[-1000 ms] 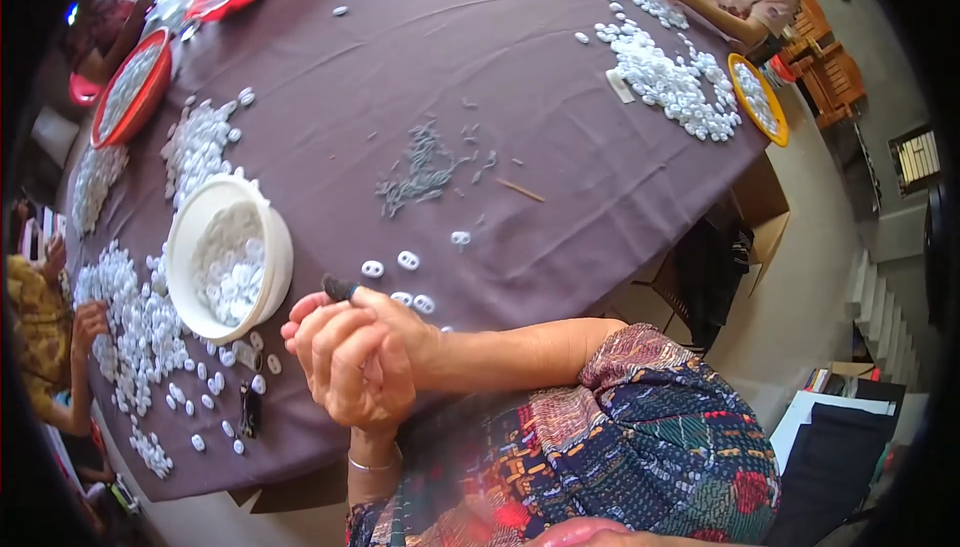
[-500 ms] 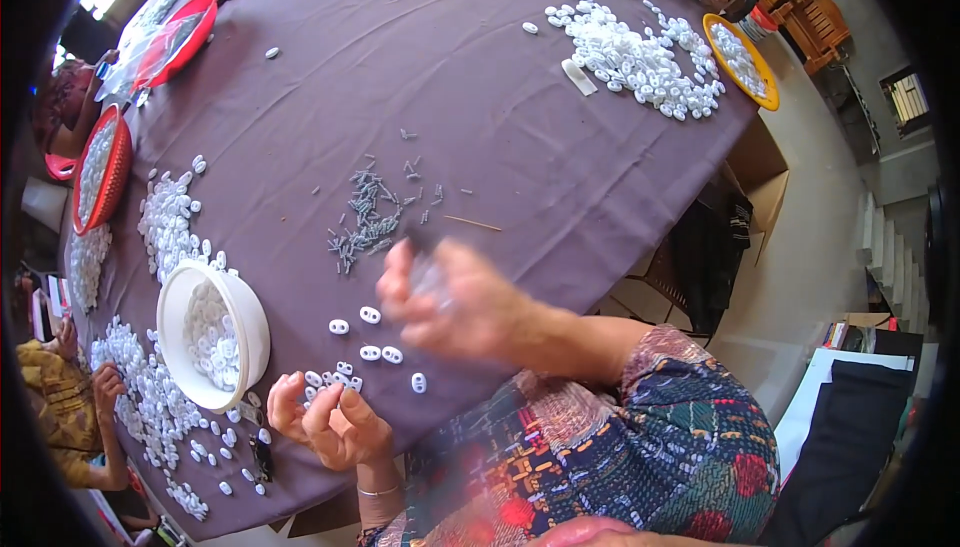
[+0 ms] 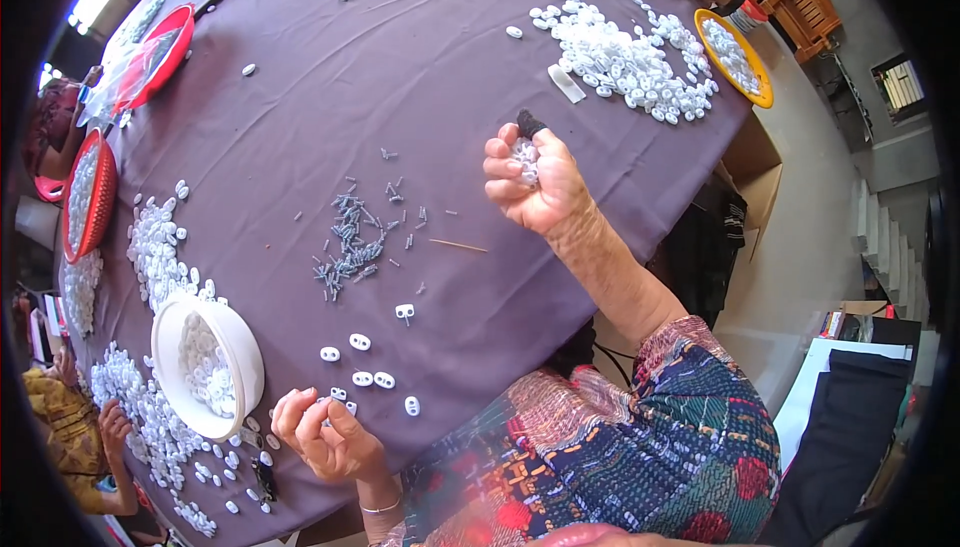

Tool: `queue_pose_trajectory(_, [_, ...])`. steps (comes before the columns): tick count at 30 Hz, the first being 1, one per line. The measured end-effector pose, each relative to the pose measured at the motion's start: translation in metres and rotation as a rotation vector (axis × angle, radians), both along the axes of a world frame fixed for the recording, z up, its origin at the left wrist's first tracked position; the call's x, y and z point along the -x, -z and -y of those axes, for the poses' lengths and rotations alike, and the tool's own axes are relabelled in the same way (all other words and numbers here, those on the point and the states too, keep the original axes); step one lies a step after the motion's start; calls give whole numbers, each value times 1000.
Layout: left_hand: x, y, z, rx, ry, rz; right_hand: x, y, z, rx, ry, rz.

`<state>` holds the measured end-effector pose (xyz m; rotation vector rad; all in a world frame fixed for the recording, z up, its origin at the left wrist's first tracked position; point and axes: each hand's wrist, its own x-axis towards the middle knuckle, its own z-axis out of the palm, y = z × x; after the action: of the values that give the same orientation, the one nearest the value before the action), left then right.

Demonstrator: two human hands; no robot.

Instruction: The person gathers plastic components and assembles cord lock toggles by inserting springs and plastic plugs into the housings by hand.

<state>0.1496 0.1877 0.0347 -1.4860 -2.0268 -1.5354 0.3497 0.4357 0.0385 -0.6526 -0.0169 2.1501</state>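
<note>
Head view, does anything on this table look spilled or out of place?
Nothing looks damaged. Small white plastic pieces lie loose across the purple cloth rather than in the white bowl, and grey screws are scattered mid-table. A thin stick lies alone. The right hand cups a few white pieces.

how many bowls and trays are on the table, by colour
white bowl: 1
red trays: 2
yellow tray: 1
total: 4
All four hold small white plastic pieces. The right hand cups a few of the same pieces; the left hand rests by the white bowl.
</note>
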Motion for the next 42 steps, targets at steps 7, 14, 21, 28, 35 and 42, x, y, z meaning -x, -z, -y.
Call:
queue_pose_trajectory(7, [3, 0, 0, 33, 0, -24, -28, -8, -44, -60, 108, 247])
queue_pose_trajectory(14, [3, 2, 1, 103, -36, -32, -105, -11, -183, -257, 484, 534])
queue_pose_trajectory(21, [-1, 4, -9, 192, -62, -33, -149, -13, -284, -432, 511, 973])
queue_pose_trajectory(28, [-1, 2, -14, 195, -16, -49, -164, -30, -251, -472, 485, 966])
queue_pose_trajectory(35, [0, -6, -5, 109, 14, -80, -200, -10, -248, -732, 4, 705])
queue_pose_trajectory(42, [2, -8, -16, 59, 167, -132, -58, -47, -77, -1091, -285, 759])
